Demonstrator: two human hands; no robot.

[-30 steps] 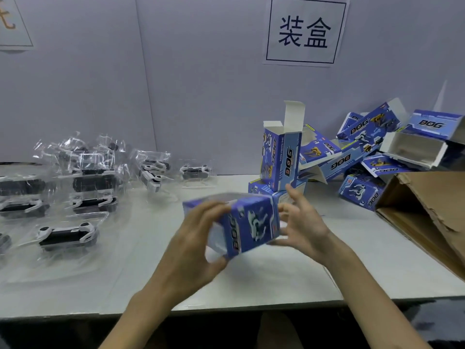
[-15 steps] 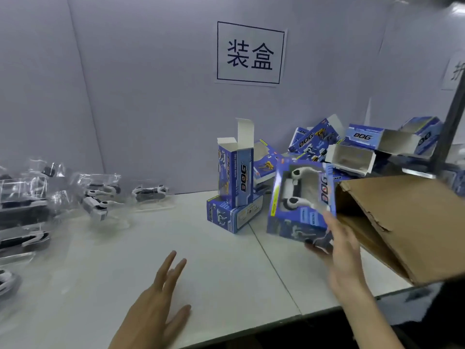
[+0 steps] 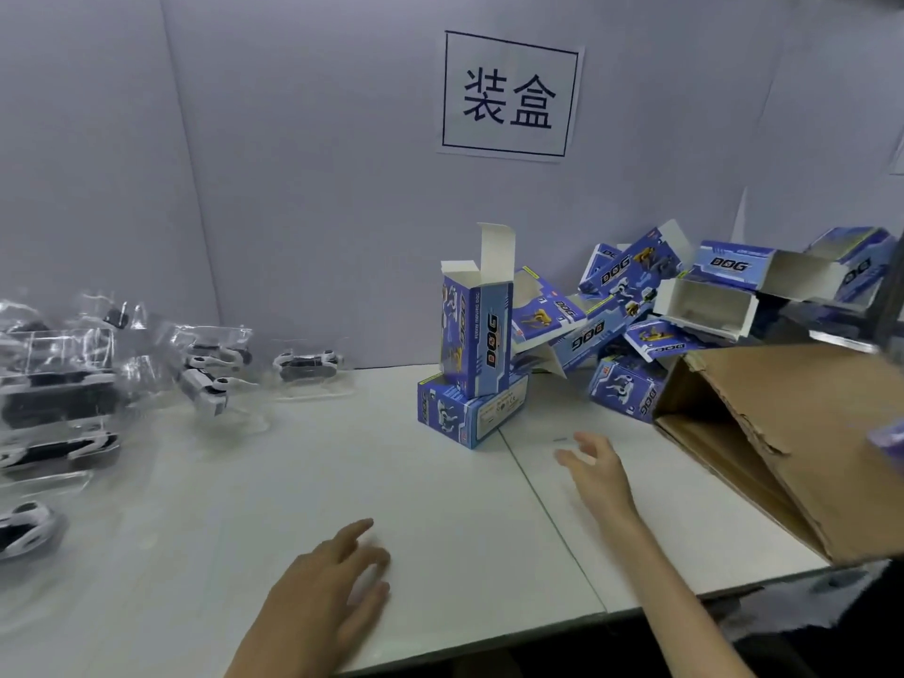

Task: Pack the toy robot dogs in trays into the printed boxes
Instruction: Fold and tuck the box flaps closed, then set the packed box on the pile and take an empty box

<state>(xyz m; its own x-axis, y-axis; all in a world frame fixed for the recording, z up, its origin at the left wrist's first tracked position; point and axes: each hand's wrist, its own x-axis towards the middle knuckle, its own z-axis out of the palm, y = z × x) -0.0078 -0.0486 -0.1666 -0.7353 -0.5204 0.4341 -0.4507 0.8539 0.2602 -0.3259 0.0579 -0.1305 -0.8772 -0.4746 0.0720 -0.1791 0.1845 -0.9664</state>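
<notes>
Both my hands are empty over the white table. My left hand (image 3: 332, 584) hovers flat near the front edge, fingers relaxed. My right hand (image 3: 599, 469) is farther out, fingers spread, just right of the table seam. An upright blue printed box (image 3: 477, 335) with its top flaps open stands on a lying closed box (image 3: 467, 413) behind the hands. A heap of blue boxes (image 3: 636, 305), some with open ends, lies at the back right. Toy robot dogs in clear trays (image 3: 210, 379) are spread along the left; one tray (image 3: 308, 364) sits nearest the boxes.
A brown cardboard carton (image 3: 792, 433) lies tilted at the right, its opening facing the table. A blurred blue shape (image 3: 888, 445) shows at the right edge. A grey partition wall with a printed sign (image 3: 508, 95) closes the back.
My right hand held a packed box beside the carton half a second ago; it now holds nothing and has moved left over the table. The view swung slightly left.
</notes>
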